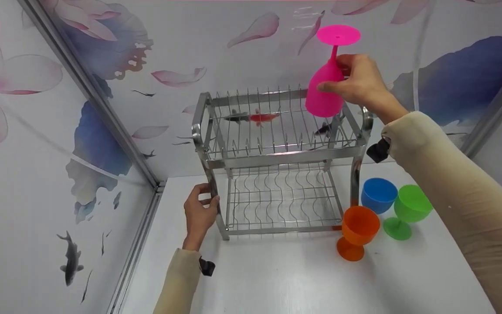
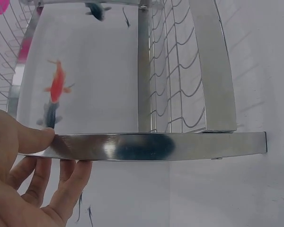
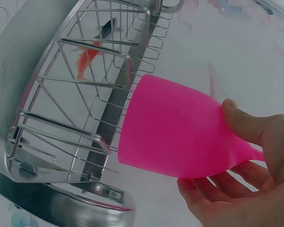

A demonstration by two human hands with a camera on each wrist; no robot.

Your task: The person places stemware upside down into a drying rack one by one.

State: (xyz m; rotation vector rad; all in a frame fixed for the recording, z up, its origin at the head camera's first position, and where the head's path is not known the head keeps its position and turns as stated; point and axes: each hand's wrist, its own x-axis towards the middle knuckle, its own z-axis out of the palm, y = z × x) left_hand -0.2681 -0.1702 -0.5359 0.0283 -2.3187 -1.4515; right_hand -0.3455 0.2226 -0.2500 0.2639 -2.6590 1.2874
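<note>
right hand [image 1: 360,83]: pinching the pink goblet [image 1: 325,93]. the thumb lies on one side of the bowl, the fingers on the opposite side, near the stem. the goblet is inverted and slightly tilted: foot above the grip, rim below it. below and to the left of this grip is the upper tier [image 1: 286,157] of the metal rack [image 1: 355,174]. the rim is near the right end of this tier; contact between the two cannot be confirmed.

left hand [image 1: 199,210]: curled on the left front leg [image 1: 222,223] of the rack, thumb on one edge, fingers on the other. the lower tier [image 1: 277,230] extends to the right of this grip.

below the right grip, three goblets stand upright on the white table [image 1: 277,279]. the orange goblet [image 1: 361,224] is nearest the person. the blue goblet [image 1: 378,196] is beyond it, its foot hidden. the green goblet [image 1: 412,203] is just right of the blue one.
</note>
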